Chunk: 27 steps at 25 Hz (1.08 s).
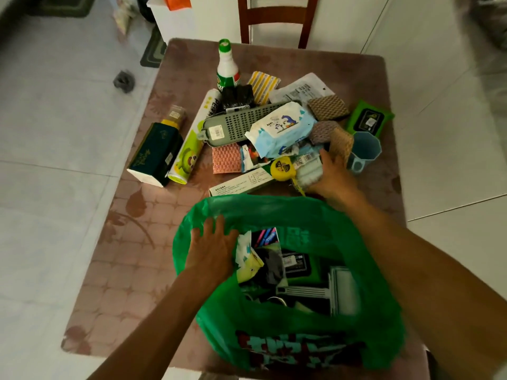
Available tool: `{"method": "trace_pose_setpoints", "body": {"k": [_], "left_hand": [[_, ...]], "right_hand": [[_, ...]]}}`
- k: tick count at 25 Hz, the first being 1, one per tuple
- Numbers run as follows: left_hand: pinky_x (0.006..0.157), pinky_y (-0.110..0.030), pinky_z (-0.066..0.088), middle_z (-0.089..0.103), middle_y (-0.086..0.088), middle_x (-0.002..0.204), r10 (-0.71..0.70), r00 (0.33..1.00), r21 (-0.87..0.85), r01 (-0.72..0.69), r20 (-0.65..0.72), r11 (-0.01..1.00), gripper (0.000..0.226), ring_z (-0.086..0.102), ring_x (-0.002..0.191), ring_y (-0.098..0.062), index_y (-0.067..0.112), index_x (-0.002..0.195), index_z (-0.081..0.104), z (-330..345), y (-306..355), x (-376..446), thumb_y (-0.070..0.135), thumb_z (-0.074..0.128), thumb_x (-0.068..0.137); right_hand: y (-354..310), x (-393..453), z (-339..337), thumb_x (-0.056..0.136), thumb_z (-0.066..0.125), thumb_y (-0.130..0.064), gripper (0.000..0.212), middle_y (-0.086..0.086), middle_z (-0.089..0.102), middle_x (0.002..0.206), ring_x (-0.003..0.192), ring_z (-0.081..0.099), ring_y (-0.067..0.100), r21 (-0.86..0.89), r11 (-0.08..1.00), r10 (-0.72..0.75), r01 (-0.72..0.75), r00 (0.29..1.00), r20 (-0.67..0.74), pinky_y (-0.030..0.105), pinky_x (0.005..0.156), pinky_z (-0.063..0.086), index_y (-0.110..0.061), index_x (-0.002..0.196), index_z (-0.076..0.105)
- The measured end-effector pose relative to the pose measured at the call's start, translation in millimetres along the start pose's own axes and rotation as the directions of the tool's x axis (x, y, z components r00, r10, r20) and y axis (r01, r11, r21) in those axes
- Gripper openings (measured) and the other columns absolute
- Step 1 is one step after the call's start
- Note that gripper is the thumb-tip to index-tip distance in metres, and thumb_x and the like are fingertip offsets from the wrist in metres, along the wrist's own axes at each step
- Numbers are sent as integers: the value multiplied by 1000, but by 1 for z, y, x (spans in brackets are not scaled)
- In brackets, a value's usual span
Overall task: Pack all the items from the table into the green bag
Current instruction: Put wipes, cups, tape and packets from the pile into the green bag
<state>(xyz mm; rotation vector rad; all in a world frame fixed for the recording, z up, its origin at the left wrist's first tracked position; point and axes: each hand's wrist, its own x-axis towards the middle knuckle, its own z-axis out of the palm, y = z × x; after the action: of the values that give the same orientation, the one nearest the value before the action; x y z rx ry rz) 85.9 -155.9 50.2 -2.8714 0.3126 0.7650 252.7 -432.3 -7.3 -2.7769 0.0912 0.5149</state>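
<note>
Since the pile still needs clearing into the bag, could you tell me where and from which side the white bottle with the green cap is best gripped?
Grip the white bottle around its body, just below the green cap, coming from its left, open side. It stands upright at the far edge of the pile, so the neck and shoulder are exposed, while a black packet and a striped pack crowd its base on the near and right sides.
</note>
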Motion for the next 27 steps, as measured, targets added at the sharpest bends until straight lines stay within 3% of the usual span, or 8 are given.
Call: {"method": "trace_pose_setpoints", "body": {"k": [5,9,12,16,19,21,25,27], "left_hand": [[107,-45,26,21,-8,154,170,979,-79,-180,-112,981,71,25,137,-29,29,146,22,5,22,-5,38,57,84],[103,-49,31,14,-10,156,234,971,-122,-238,-46,964,85,21,139,-33,30,147,20,20,41,1,42,67,77],[97,-50,34,35,-8,149,234,969,-126,-242,-76,962,87,34,133,-35,29,143,32,35,44,1,43,71,68],[96,-53,37,57,-5,132,144,936,-348,-258,-321,901,67,49,122,-33,31,128,55,38,47,-2,54,56,65],[102,-38,42,45,5,142,95,943,-858,-329,-318,394,74,47,127,-16,38,140,37,17,74,-17,51,68,74],[92,-27,50,46,11,136,132,957,-952,-275,-258,136,84,56,116,-6,44,141,28,8,88,-22,44,77,73],[85,-23,53,58,17,117,178,975,-890,-199,-136,411,68,60,103,-3,38,125,52,14,90,-11,57,79,65],[81,-19,50,57,20,112,162,984,-852,-151,-80,501,66,59,100,-4,34,122,54,21,94,-11,59,77,65]], "right_hand": [[-4,-24,-15,69,80,-41,65,13,42,126,110,47,35,-212,946,-267,247,961,-67,40,74,45,-20,118,43],[3,-61,-8,69,85,-30,46,1,54,99,88,56,21,318,937,-117,147,987,-112,35,66,48,-20,95,49],[6,-101,-30,72,83,-31,38,-3,60,91,82,62,17,502,864,75,37,977,-201,34,65,54,-25,95,53],[2,-174,-70,77,79,-20,27,-6,70,91,77,67,4,834,550,93,37,990,-105,20,63,57,-17,100,65],[7,-211,-40,74,80,-20,27,2,71,90,79,67,14,809,574,-29,-122,985,169,32,69,59,-14,97,69],[10,-217,-17,77,79,-24,24,8,70,92,77,67,15,744,641,-33,-186,963,269,38,72,57,-16,97,68],[22,-206,-3,95,54,-43,27,8,67,98,90,65,25,553,820,-124,-147,898,423,38,78,50,-20,103,66],[32,-199,-2,97,41,-51,34,4,65,108,102,60,27,145,988,-98,51,934,343,44,87,43,-26,107,62]]}}
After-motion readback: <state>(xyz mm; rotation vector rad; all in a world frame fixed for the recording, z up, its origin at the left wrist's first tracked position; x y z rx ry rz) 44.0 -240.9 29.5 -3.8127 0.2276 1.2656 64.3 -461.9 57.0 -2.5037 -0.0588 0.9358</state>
